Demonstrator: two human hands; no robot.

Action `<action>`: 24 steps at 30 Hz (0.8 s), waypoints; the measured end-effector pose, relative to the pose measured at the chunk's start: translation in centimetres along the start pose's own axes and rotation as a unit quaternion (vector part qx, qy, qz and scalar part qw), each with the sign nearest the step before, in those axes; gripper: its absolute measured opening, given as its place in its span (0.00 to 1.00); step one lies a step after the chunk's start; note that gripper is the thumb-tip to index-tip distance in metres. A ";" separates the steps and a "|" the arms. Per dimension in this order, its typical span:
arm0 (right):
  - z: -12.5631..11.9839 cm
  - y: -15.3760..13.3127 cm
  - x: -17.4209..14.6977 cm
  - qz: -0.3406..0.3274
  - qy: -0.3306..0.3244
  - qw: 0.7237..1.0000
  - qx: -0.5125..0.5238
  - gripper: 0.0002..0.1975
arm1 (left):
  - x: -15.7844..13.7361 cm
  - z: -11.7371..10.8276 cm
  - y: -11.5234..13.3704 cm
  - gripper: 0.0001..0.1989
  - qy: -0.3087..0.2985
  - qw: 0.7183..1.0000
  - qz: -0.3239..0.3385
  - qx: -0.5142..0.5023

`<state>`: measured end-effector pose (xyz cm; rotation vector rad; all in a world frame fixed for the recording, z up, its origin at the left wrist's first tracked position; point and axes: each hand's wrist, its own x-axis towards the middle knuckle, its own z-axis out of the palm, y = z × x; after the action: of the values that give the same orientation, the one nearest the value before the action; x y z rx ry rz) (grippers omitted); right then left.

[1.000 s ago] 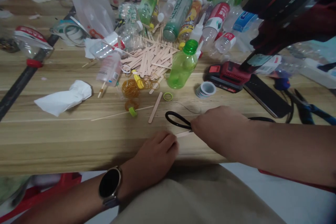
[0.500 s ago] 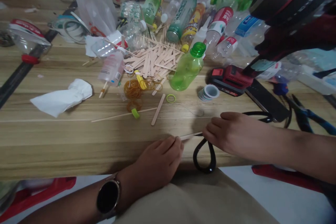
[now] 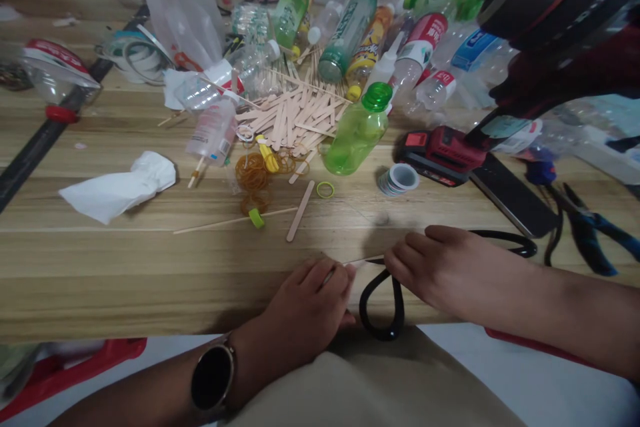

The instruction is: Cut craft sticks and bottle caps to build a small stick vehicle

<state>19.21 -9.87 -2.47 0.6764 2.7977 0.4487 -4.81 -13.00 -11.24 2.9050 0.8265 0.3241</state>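
My left hand (image 3: 313, 300) is closed, its fingers pinching a thin pale wooden stick (image 3: 364, 259). The stick spans the short gap to my right hand (image 3: 430, 257), where its far end is hidden. My right hand is wrapped round the middle of a pair of scissors (image 3: 365, 310) with black loop handles. One loop hangs below the fingers by the table edge; the other points right, behind the wrist. A dark bit of blade shows beside the stick, though most of the metal is covered. A craft stick (image 3: 300, 211) lies just beyond my hands.
Beyond lie a green cut bottle (image 3: 357, 137), a pile of craft sticks (image 3: 295, 110), rubber bands (image 3: 253, 172) and a small spool (image 3: 399, 179). A red cordless drill (image 3: 450, 153), a phone (image 3: 515, 195) and pliers (image 3: 590, 227) are on the right. Crumpled tissue (image 3: 123, 190) lies left.
The scissors have turned and spread: the lower loop has shifted left and down, the other right and down. My left hand has moved slightly right, and the stick shows thinner.
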 end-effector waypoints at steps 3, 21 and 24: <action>0.2 -0.1 0.2 -0.006 -0.001 1.000 -0.003 0.10 | 0.0 -0.1 0.0 0.23 -0.004 1.000 -0.006 -0.001; -0.1 -0.1 0.2 -0.017 0.004 1.000 -0.008 0.07 | 0.0 -0.2 0.0 0.25 -0.001 1.000 -0.007 -0.009; -0.3 -0.2 0.4 -0.016 0.012 1.000 -0.008 0.07 | 0.0 -0.2 0.0 0.25 0.005 1.000 -0.007 -0.015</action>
<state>18.71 -9.89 -2.29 0.6250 2.8194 0.4749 -4.91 -13.00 -11.02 2.8707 0.8370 0.3464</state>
